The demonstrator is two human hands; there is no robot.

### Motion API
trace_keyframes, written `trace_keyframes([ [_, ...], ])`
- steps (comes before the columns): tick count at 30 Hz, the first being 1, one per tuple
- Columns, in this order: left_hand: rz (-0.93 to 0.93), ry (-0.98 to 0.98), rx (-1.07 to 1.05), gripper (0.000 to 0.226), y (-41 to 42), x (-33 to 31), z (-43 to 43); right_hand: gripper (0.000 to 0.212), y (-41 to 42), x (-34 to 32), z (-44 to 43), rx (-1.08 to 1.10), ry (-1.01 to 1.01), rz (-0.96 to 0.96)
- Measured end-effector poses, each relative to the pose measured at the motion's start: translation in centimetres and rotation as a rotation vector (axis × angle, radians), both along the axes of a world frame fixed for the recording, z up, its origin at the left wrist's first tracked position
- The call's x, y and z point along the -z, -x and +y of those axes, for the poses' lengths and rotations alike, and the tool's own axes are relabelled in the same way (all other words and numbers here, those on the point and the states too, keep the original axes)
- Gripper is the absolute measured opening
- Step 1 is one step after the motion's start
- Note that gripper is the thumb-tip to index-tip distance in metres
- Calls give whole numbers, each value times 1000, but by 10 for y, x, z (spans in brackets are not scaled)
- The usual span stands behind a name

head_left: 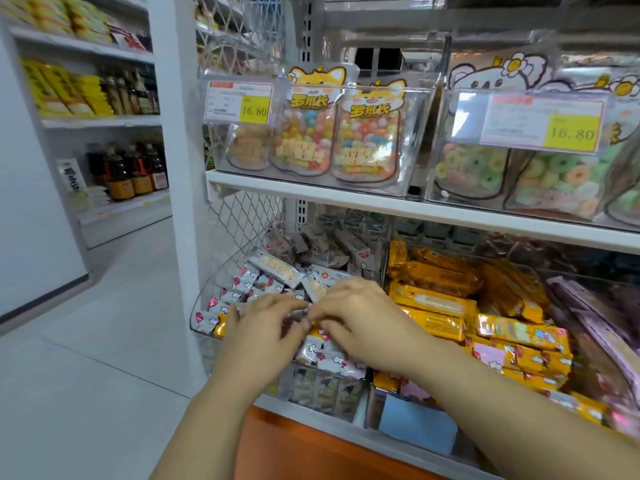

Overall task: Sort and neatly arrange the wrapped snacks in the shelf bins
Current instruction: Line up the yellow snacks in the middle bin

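A clear plastic bin (204,306) on the lower shelf holds several white wrapped snacks (277,265) with red balloon prints. My left hand (263,327) and my right hand (360,317) are both over the front of this bin, fingers curled down onto the wrappers. Their fingertips meet around a small wrapped snack (304,315) that both hands pinch; it is mostly hidden. To the right, a second bin holds several orange wrapped snacks (436,303). One orange wrapper (220,327) lies among the white ones by my left hand.
Purple wrapped snacks (585,306) fill a bin at far right. The shelf above (381,200) carries clear bins of candy bags (304,133) with price tags. A wire mesh panel (242,216) closes the shelf's left end. An aisle with bottle shelves (128,171) opens left.
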State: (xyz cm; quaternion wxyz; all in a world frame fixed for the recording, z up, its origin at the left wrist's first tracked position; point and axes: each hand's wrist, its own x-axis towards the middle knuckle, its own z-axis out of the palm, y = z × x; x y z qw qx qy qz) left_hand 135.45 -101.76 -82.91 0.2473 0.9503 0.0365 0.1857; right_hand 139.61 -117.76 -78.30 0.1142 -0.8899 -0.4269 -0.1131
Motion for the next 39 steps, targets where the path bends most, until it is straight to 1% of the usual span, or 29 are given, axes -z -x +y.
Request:
trace_keyframes([
  [2, 84, -57, 15, 35, 0, 1, -1, 25, -3, 3, 5, 10, 80, -16],
  [4, 134, -74, 23, 37, 0, 0, -2, 27, -8, 4, 5, 62, 142, -79],
  [7, 177, -83, 34, 39, -1, -1, -2, 32, -13, 3, 7, 118, 205, -107],
  [10, 197, -93, 43, 41, -2, 0, -1, 34, -14, 6, 15, 122, 265, -108],
  [13, 198, -69, 52, 45, -3, 2, 0, 22, -15, 7, 19, 143, 199, -75],
  [18, 208, -81, 64, 53, -3, 4, 3, 17, -15, 8, 21, 151, 174, -64],
  [21, 196, -74, 61, 57, -2, 3, 2, 8, -12, 5, 19, 143, 86, -81],
  [25, 189, -56, 46, 62, -2, 2, 0, 11, -10, 4, 14, 128, -75, -76],
  [29, 228, -200, 24, 54, -4, 3, -2, 10, -4, 10, 13, 170, -215, -41],
  [33, 283, -254, 26, 51, -4, 3, -4, 16, -1, 5, 17, 210, -328, -53],
  [36, 224, -206, 17, 56, -3, 2, -5, 14, -1, 2, 19, 211, -337, -32],
  [39, 85, -49, 29, 54, -1, -3, -8, 16, 0, 6, 18, 196, -302, -44],
])
